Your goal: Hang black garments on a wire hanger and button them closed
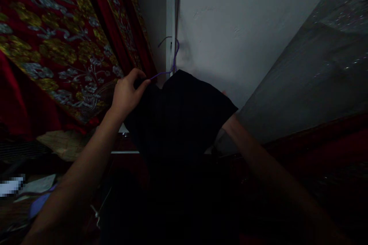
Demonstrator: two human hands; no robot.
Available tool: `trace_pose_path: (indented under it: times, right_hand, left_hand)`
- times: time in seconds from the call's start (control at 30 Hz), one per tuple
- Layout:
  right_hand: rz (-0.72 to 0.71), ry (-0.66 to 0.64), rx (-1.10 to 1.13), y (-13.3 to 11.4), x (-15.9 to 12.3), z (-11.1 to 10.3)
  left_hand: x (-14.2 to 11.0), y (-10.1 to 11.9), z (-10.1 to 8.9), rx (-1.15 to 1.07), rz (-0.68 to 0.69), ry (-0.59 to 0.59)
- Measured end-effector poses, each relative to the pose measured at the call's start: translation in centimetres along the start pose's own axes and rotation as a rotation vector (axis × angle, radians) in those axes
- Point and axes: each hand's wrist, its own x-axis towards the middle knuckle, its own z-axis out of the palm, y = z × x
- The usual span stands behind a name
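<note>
A purple wire clothes hanger (175, 59) stands in front of the wall, its hook pointing up and curving left. A black garment (184, 111) hangs over the hanger's right part and drops down into the dark. My left hand (130, 88) is closed in a pinch at the left arm of the hanger, by the garment's edge. My right hand (229, 122) goes behind or inside the garment's right side. Cloth covers most of its fingers, so their grip is hidden.
Red cloth with gold and silver embroidery (57, 46) hangs at the left. Behind is a pale wall (230, 19) with a vertical strip (170, 7). Clear plastic sheeting (324, 53) covers something at the right. Papers (37, 185) and clutter lie at the lower left.
</note>
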Motion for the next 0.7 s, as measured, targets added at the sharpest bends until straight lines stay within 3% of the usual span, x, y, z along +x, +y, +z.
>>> trace_pose_path:
  times: [0.1,0.23,0.37,0.5,0.6,0.7]
  right_hand:
    - [0.102,-0.091,-0.098,-2.6,-1.1,-1.2]
    - [-0.010,-0.306,-0.299,-6.8,-3.1,-1.3]
    - [-0.102,-0.220,-0.343,-8.3,-4.4,0.1]
    - [-0.202,-0.119,-0.276,-7.2,-6.9,1.1]
    - [-0.250,-0.182,-0.326,-5.4,-10.3,2.0]
    - [-0.290,-0.466,-0.584,-3.1,-13.6,3.7]
  left_hand:
    - [0.2,0.3,0.2,-0.001,-0.023,0.034]
    - [1.2,1.6,0.7,-0.037,0.013,0.049]
    - [2.7,3.4,0.9,-0.151,0.172,0.000]
    - [3.1,5.0,0.5,-0.401,0.295,0.026]
    - [1.7,6.6,-0.2,-0.596,0.186,0.022]
    - [-0.8,8.5,-1.0,-0.891,-0.112,-0.224]
